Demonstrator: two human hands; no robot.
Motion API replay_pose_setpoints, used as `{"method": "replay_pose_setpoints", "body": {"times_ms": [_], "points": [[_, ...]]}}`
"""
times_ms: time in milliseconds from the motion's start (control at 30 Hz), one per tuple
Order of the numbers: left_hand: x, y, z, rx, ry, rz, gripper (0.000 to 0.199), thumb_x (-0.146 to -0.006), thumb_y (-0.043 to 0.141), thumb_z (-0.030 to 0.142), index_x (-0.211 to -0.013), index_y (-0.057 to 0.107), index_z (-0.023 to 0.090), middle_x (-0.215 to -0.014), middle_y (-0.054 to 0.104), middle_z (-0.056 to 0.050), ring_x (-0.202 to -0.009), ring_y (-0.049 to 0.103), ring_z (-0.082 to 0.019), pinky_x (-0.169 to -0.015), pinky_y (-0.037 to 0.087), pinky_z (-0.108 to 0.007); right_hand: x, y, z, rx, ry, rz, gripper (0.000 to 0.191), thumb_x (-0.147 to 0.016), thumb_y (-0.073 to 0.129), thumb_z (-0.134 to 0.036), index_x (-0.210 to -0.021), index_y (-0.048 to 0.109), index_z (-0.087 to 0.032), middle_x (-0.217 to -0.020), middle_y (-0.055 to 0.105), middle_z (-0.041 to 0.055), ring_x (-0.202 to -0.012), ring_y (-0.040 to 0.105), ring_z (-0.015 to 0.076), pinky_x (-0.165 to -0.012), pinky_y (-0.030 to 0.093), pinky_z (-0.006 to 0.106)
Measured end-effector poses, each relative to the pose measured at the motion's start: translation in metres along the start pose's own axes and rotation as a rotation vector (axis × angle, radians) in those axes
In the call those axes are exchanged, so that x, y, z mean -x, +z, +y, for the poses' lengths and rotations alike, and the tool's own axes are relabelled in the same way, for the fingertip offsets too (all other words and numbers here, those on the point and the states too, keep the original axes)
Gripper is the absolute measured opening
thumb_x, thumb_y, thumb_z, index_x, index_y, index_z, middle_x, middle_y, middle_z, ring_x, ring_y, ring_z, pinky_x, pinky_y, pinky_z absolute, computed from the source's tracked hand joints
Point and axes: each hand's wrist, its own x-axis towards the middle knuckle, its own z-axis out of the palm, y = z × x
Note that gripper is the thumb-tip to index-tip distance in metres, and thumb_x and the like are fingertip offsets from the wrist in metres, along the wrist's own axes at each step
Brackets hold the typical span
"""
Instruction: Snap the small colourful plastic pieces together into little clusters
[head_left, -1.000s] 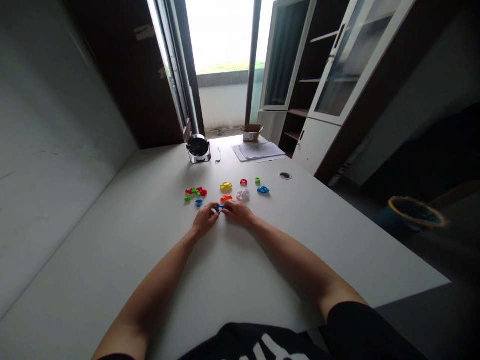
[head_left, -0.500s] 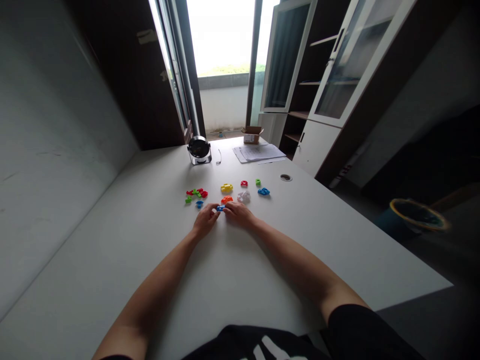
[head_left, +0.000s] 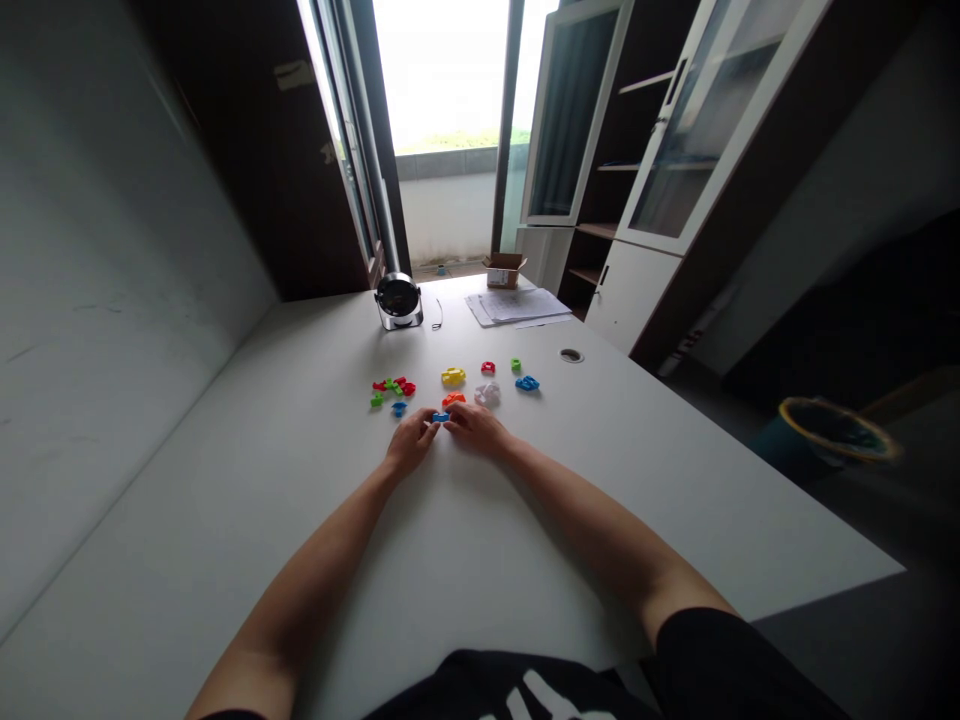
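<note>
A small blue plastic piece (head_left: 441,417) is held between the fingertips of my left hand (head_left: 411,440) and my right hand (head_left: 477,428), just over the white table. Both hands are closed in a pinch, one at each end of it. Right behind my fingers lies an orange piece (head_left: 453,399), partly covered by my right hand. A whitish piece (head_left: 487,394) and a yellow piece (head_left: 453,376) lie beyond. Left of my left hand are another blue piece (head_left: 399,409), a green piece (head_left: 376,400) and a cluster of red and green pieces (head_left: 394,385).
Farther right lie a red piece (head_left: 488,368), a green block (head_left: 516,365) and a blue piece (head_left: 527,383), near a round cable hole (head_left: 571,355). At the back stand a black round device (head_left: 399,298), papers (head_left: 517,306) and a small cardboard box (head_left: 504,270).
The blue piece between my fingers has turned slightly, and my right fingertips have shifted a little to the left. The other pieces lie where they were.
</note>
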Motion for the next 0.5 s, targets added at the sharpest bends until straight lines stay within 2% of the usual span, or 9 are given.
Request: {"method": "replay_pose_setpoints", "body": {"times_ms": [200,500], "points": [[-0.0005,0.0000,0.0006,-0.049,-0.013,-0.006,0.027,-0.093,0.051,0.038,-0.110,0.063,0.021,-0.089,0.071,-0.004,-0.074,0.064,-0.017,-0.065,0.045,-0.025,0.0000,-0.0012,-0.0020,0.027,0.001,0.000,0.025,-0.092,0.059,-0.039,-0.109,0.064,-0.022,-0.089,0.067,0.0024,-0.077,0.059,0.0151,-0.072,0.042,0.025],[-0.0008,-0.0010,0.0008,-0.078,0.020,0.003,0.024,-0.093,0.049,0.035,-0.098,0.067,0.021,-0.079,0.068,-0.002,-0.069,0.060,-0.016,-0.062,0.042,-0.024,0.0007,-0.0015,-0.0025,0.013,-0.045,0.005,0.020,-0.090,0.062,-0.034,-0.104,0.065,-0.021,-0.085,0.067,0.0023,-0.072,0.057,0.0137,-0.069,0.042,0.024]]}}
